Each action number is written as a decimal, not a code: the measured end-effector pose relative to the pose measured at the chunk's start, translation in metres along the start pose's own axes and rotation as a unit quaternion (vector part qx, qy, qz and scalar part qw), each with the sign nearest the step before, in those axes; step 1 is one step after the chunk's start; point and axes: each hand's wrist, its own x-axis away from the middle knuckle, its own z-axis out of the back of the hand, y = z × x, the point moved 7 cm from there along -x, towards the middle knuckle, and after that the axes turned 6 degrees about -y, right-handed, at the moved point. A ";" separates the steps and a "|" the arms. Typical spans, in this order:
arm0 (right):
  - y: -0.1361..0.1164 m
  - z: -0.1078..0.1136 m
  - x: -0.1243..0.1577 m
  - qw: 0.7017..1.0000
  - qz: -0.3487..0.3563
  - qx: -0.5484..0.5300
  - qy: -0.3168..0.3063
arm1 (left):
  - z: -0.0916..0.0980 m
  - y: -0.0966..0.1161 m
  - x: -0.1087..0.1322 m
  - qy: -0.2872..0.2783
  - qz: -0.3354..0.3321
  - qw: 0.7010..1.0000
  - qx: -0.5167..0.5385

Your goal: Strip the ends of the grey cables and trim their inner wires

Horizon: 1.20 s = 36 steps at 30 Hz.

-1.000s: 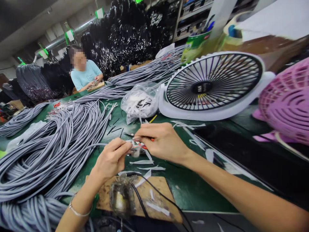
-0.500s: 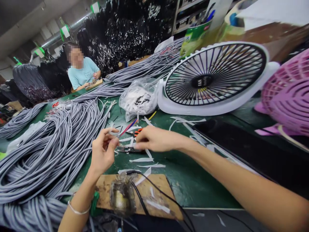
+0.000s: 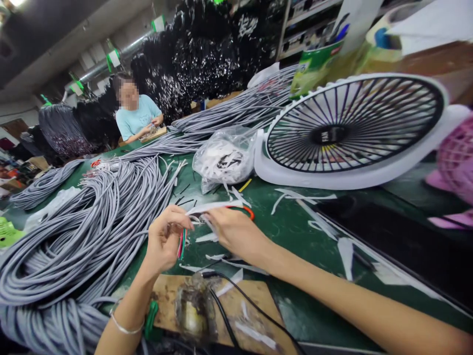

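Note:
My left hand (image 3: 166, 241) is closed, with thin red and green wires (image 3: 182, 244) sticking out below its fingers. My right hand (image 3: 238, 234) is closed in a pinch on a white strip (image 3: 210, 207), which stretches across to the fingertips of my left hand. Just behind the right hand shows a curved orange handle (image 3: 248, 212); the rest of that tool is hidden. More white strips (image 3: 236, 262) lie on the green table below the hands.
Coiled grey cables (image 3: 92, 231) fill the left side. A bag of white pieces (image 3: 223, 160) and a white fan (image 3: 343, 133) stand behind. In front lies a wooden board (image 3: 254, 305) with a metal block (image 3: 194, 310) and black cords. Across the table sits a person (image 3: 136, 116).
My right hand has left the pliers' dark jaws and now pinches a white strip. The coloured wires in my left hand have swung from pointing up to hanging down. The view has shifted slightly.

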 end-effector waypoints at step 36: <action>-0.026 0.066 0.038 0.900 0.162 -0.243 0.323 | -0.006 -0.001 0.009 0.114 0.078 0.986 -0.096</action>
